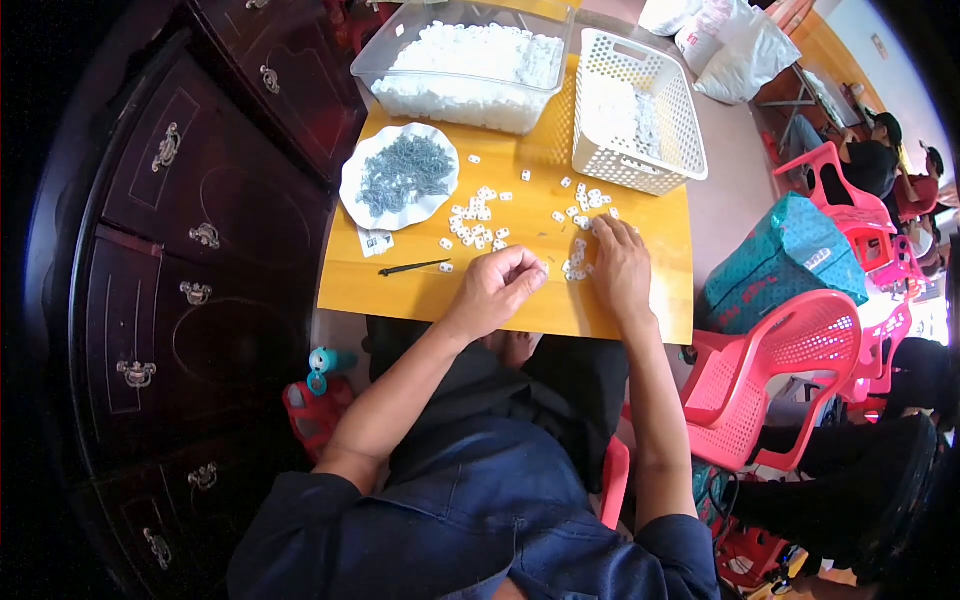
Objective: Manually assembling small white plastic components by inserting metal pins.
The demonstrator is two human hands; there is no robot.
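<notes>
The left hand (pixel 497 287) pinches a small white clip (pixel 541 268) at the bench's (pixel 640 300) near edge. The right hand (pixel 620 262), fingers loose, rests on the scattered clips (pixel 578 258), seemingly mid-assembly; picking another likely follows.

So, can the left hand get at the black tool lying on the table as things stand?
Probably yes. The left hand rests curled on the table, and the black tool lies just to its left with bare wood between them. Whether that hand already pinches a small part cannot be told.

Yellow table (pixel 640 310) with tub (pixel 462 62), basket (pixel 640 100), plate (pixel 398 178), small white pieces (pixel 478 228)
</notes>
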